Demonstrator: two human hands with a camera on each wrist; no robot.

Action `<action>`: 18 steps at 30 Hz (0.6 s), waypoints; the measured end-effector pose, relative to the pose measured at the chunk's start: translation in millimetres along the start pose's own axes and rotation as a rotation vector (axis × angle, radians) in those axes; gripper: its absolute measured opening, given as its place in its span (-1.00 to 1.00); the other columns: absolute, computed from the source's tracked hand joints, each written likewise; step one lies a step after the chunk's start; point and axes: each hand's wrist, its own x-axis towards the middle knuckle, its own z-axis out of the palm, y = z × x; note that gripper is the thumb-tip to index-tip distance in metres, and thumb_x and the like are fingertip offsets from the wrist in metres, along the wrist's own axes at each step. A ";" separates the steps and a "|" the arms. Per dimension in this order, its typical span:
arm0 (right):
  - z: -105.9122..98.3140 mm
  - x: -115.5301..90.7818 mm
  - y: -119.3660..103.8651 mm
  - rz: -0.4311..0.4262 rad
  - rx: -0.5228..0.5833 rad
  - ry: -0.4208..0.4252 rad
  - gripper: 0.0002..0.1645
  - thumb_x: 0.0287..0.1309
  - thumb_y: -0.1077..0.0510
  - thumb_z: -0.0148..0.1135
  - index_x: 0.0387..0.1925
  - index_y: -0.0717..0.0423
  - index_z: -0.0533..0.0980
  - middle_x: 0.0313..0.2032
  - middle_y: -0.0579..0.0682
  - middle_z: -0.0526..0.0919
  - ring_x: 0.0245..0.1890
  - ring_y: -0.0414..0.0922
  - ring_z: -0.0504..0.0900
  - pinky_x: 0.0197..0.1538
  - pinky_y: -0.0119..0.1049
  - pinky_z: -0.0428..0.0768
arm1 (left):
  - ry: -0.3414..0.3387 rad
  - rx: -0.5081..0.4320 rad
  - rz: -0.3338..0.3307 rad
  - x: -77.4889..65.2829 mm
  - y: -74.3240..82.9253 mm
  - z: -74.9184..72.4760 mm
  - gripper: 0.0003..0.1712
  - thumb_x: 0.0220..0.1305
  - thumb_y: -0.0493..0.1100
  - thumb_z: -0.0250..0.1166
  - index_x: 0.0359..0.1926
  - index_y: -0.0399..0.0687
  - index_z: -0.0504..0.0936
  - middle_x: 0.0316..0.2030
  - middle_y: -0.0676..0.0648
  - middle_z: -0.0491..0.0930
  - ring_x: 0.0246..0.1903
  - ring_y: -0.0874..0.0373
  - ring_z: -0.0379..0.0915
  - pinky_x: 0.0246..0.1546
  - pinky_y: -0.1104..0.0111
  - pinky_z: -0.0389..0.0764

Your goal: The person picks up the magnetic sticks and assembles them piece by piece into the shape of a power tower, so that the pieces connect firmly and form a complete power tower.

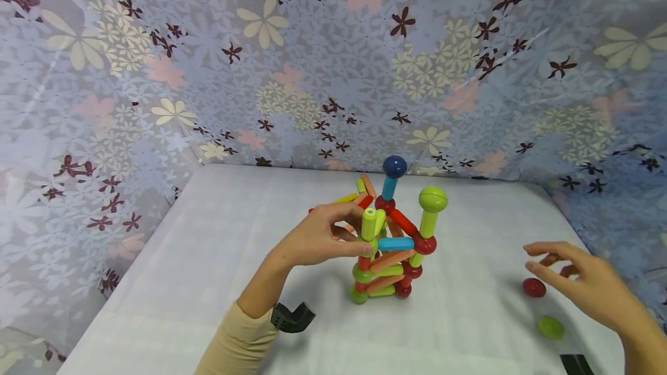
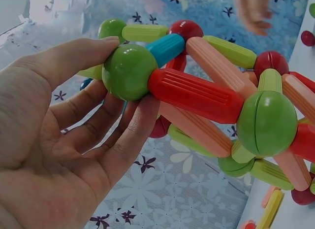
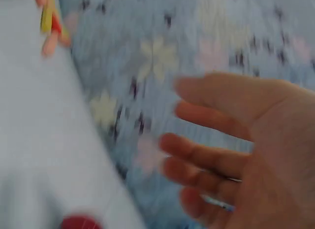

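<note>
Blue-grey floral fabric behind white desk. Mid-desk, upright tower of ribbed green, red, blue and salmon plastic rods and glossy balls; navy ball tops one post. Left hand pinches glossy green ball, thumb opposite fingers. Right hand near loose red ball, fingers spread, slightly bent, holding nothing.

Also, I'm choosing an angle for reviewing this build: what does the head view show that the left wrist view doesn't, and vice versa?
Only the head view: the beige sleeve and the black device at the left wrist.
Only the left wrist view: the palm of the left hand.
Both: that hand pinching a green ball on the stick-and-ball structure, and the right hand away from it.
</note>
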 end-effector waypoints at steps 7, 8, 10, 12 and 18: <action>23.7 -21.4 51.5 0.167 0.058 -0.186 -0.23 0.18 -0.18 0.27 0.25 0.21 0.36 0.11 0.30 0.41 -0.13 0.12 0.49 -0.37 -0.21 0.45 | 0.000 -0.005 0.001 1.5 -1.3 0.2 -0.65 0.12 -0.18 0.44 -0.06 -0.06 0.58 -0.19 -0.04 0.55 -0.16 0.12 0.50 -0.16 0.24 0.61; 26.7 -22.0 55.0 0.180 0.067 -0.182 -0.21 0.18 -0.20 0.27 0.26 0.21 0.35 0.11 0.30 0.40 -0.13 0.12 0.50 -0.37 -0.21 0.47 | 0.000 -0.007 0.002 1.7 -1.7 0.4 -0.66 0.12 -0.18 0.44 -0.07 -0.06 0.58 -0.20 -0.05 0.55 -0.16 0.12 0.50 -0.16 0.24 0.61; 33.1 -21.3 60.6 0.207 0.069 -0.149 -0.18 0.16 -0.23 0.27 0.25 0.23 0.37 0.09 0.29 0.39 -0.17 0.10 0.52 -0.38 -0.20 0.49 | -0.003 -0.013 0.003 1.9 -2.5 0.7 -0.66 0.12 -0.19 0.44 -0.08 -0.06 0.58 -0.20 -0.05 0.55 -0.16 0.12 0.50 -0.16 0.24 0.61; 37.7 -18.5 65.5 0.230 0.057 -0.113 -0.16 0.15 -0.25 0.27 0.23 0.27 0.38 0.04 0.30 0.39 -0.19 0.13 0.54 -0.39 -0.15 0.52 | -0.005 -0.009 0.007 1.9 -3.1 0.6 -0.67 0.13 -0.18 0.43 -0.09 -0.06 0.57 -0.20 -0.05 0.54 -0.17 0.12 0.50 -0.17 0.24 0.61; 38.1 -3.0 69.3 0.266 -0.030 -0.139 -0.12 0.11 -0.28 0.28 0.16 0.36 0.39 0.00 0.39 0.47 -0.19 0.21 0.55 -0.38 -0.03 0.52 | 0.002 0.014 0.007 1.1 -4.2 -0.9 -0.67 0.14 -0.16 0.42 -0.08 -0.05 0.57 -0.20 -0.02 0.54 -0.16 0.14 0.50 -0.17 0.25 0.61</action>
